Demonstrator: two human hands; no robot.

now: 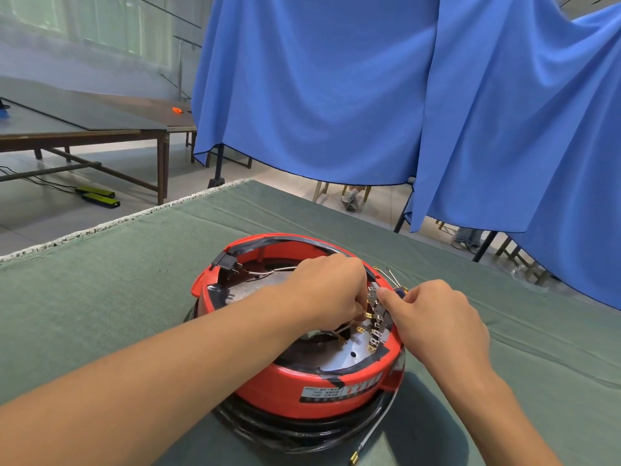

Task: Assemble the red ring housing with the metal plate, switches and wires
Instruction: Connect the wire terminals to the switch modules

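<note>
pinching at a brass-tipped wire (349, 326), the left hand (331, 289) reaches down into the red ring housing (302, 388); its fingers are curled tight, though exactly what the fingertips hold is partly hidden under the knuckles. right hand (437, 317) sits at the housing's right rim, fingers curled, thumb (389, 297) pressing toward the row of switches (378, 322) with their small metal terminals; whether this grip encloses anything cannot be told. both hands nearly touch over the switch row.

inside the ring: metal plate (339, 359), pale and curved, with a small dark hole, lying below the switches. a black connector block (225, 262) is fixed at the far-left rim, thin wires running from it toward the left hand.

housing stands on coiled black cable (285, 435), near the front middle of the counter (100, 280), which is covered in green cloth. a white lead (373, 428) with a brass end trails off at the front right. loose wires (389, 275) lie just behind the right hand. blue drape (336, 95) hangs beyond the counter.
</note>
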